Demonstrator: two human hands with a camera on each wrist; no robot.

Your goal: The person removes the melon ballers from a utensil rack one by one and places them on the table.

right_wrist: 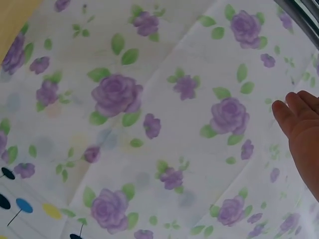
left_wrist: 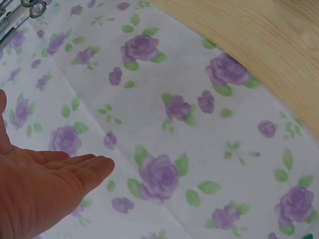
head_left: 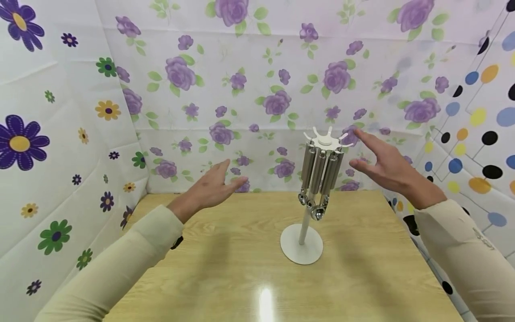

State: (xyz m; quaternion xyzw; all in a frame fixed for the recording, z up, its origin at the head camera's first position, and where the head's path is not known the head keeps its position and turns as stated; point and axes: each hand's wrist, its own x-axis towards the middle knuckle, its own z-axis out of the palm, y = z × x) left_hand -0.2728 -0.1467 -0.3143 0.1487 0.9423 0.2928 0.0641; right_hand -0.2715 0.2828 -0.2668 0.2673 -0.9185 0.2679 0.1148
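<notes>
A white stand [head_left: 305, 228] stands on the worktop [head_left: 241, 268], nearer its right edge than its left. Shiny metal rods [head_left: 318, 172] hang in a ring from the white hooks [head_left: 327, 142] at its top. The stand is between the two hands and touches neither. The right hand [head_left: 388, 167] is up just beside the hooks, open and holding nothing. The left hand [head_left: 211, 185] is farther off, open and bare too. The worktop is pale wood. Purple roses cover the back cloth [head_left: 225, 103], daisies the left cloth [head_left: 68, 80], and coloured dots the right cloth [head_left: 479, 147].
</notes>
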